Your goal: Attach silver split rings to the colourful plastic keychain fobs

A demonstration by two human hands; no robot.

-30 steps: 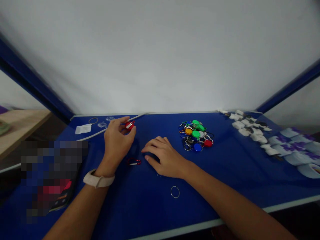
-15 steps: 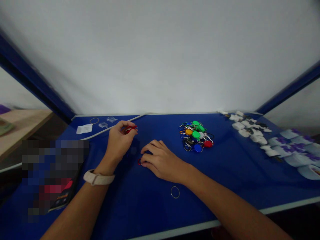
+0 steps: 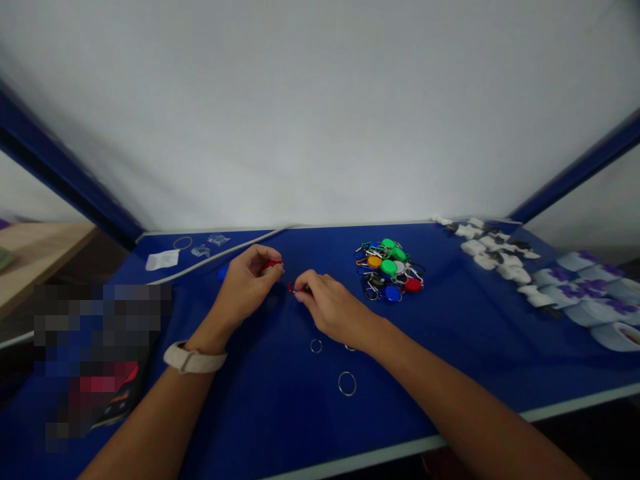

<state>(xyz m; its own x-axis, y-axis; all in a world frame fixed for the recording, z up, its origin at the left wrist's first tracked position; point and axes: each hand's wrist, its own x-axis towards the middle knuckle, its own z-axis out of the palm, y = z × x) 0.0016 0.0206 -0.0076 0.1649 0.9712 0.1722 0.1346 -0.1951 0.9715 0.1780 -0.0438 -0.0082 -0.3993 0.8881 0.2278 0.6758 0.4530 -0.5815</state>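
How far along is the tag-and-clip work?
Done: a pile of coloured tags with clips sits right of the hands. In hand: the left hand pinches a red tag, the right hand a red clip, not joined. Left: loose rings lie on the table.

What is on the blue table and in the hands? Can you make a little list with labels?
left hand: pinches a red tag
right hand: pinches a small red clip
pile: coloured key tags, to the right of both hands
loose: metal rings on the blue table, by the right forearm
left wrist: pale watch
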